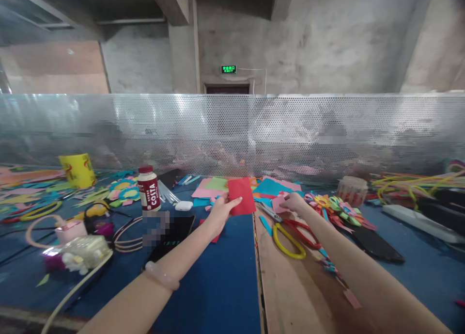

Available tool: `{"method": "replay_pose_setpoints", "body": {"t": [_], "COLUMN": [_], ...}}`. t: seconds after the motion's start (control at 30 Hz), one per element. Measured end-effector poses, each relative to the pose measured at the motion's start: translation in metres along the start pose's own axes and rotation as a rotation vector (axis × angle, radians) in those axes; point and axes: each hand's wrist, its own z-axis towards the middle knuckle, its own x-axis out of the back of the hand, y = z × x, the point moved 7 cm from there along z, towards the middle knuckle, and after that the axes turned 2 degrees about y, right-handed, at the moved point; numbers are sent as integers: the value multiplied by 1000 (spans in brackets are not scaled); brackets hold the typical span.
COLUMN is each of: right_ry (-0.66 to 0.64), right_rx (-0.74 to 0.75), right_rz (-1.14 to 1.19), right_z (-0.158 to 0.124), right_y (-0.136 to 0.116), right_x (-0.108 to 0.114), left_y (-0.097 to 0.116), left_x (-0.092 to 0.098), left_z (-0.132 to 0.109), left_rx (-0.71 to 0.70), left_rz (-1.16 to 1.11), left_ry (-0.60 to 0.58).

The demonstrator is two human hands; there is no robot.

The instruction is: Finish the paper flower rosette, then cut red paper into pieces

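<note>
Between the thumb and fingers of my left hand (pixel 221 213) is a red sheet of paper (pixel 241 195), held upright above the table. My right hand (pixel 295 204) is closed at the edge of a small pink piece of paper (pixel 278 203); its fingertips are partly hidden. Just below that hand lie scissors with yellow and red handles (pixel 289 242), blades pointing away to the left. A thin blue paper strip (pixel 266 225) rests beside them. Behind both hands spread blue paper sheets (pixel 271 185) and a light green sheet (pixel 217 184).
A Costa bottle (pixel 148 189), a white earphone case (pixel 183 206) and a dark phone (pixel 172 239) stand or lie to the left. Paper flowers (pixel 336 208), a black phone (pixel 378 244) and a clear tub (pixel 352 191) are at right. A perforated metal screen (pixel 203 130) closes the back.
</note>
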Motion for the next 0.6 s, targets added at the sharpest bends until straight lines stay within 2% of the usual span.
{"method": "replay_pose_setpoints", "body": {"t": [0.07, 0.13, 0.27, 0.37, 0.47, 0.5, 0.6], "right_ry": [-134, -191, -105, -30, -88, -128, -140], "right_rx": [-29, -15, 103, 202, 296, 336, 392], "right_rz": [-104, -136, -89, 20, 176, 346, 552], "right_z": [-5, -12, -32, -59, -95, -107, -129], "right_y": [3, 0, -25, -57, -85, -93, -100], "right_x": [-7, -8, 1, 3, -10, -15, -25], "left_y": [-1, -2, -3, -3, -3, -2, -4], "left_x": [-1, -1, -2, -6, -14, -17, -23], "left_z": [-1, -1, -2, -4, -8, -9, -13], "left_rx": [0, 9, 11, 8, 10, 9, 28], "left_rz": [30, 64, 107, 126, 146, 152, 151], "left_ry": [-2, 10, -1, -3, -37, -54, -85]}}
